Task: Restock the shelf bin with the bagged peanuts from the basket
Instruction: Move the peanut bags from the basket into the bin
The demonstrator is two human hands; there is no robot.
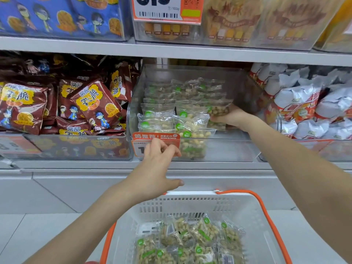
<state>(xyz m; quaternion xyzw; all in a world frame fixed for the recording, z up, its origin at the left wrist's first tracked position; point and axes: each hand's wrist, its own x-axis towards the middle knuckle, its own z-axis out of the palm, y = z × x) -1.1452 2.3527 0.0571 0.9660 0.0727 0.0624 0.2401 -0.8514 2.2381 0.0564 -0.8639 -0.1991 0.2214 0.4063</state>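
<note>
The clear plastic shelf bin (192, 73) sits at the centre of the middle shelf, partly filled with rows of small clear bags of peanuts with green round stickers (158, 119); those at the back blur together behind the glossy wall, so their count cannot be read. The right hand (231, 118) reaches inside the bin from 4 o'clock, its fingers curled round one clear bag of darker-looking peanuts (219, 108) at the right end of the rows; the fingertips are hidden behind the bag. The left hand (159, 164) hangs in front of the bin's lower edge at 7 o'clock of it, fingers loosely bent and thumb spread, covering most of the orange and white price tag (156, 138), whose digits are hidden. It seems to hold nothing, though the fingertips overlap the tag and contact cannot be judged.

Below, at 6 o'clock, the white slotted plastic basket with orange handles (253, 221) holds a heap of more peanut bags (190, 239); its near side is cut off by the bottom edge. Dark red snack packets (91, 103) fill the bin at 9 o'clock, white and orange packets (304, 103) the one at 3 o'clock.
</note>
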